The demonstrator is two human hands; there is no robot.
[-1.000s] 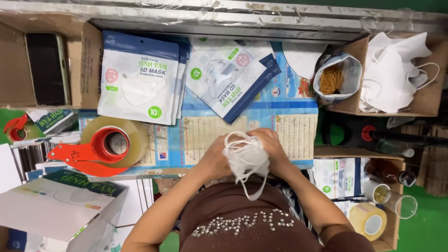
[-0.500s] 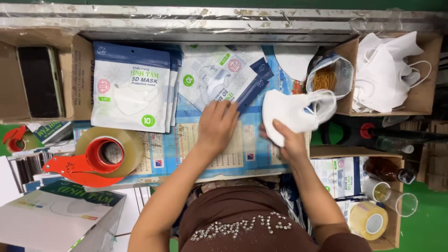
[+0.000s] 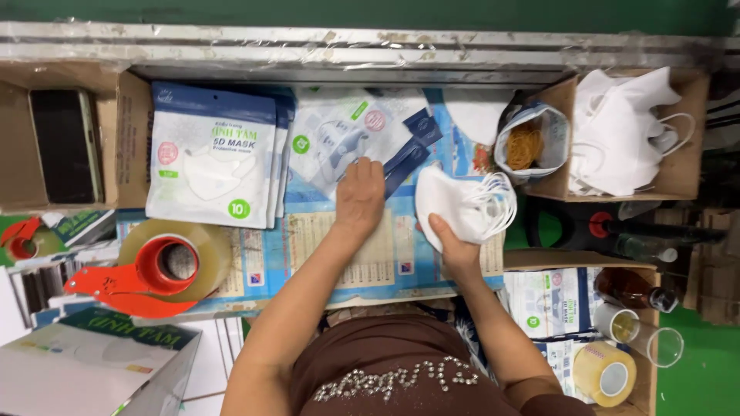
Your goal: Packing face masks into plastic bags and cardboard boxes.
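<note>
Left hand [image 3: 360, 196] moved onto pouch [image 3: 339, 139] | masks [image 3: 459, 204] in right grip [image 3: 455, 245]

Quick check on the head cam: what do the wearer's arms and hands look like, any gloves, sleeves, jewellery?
Both hands are bare: no gloves on the left hand or the right hand, and no rings, watch or bracelets that show. The forearms are uncovered too. A short brown sleeve edge shows at the right upper arm, part of a brown top with a silvery studded pattern across the chest.
</note>
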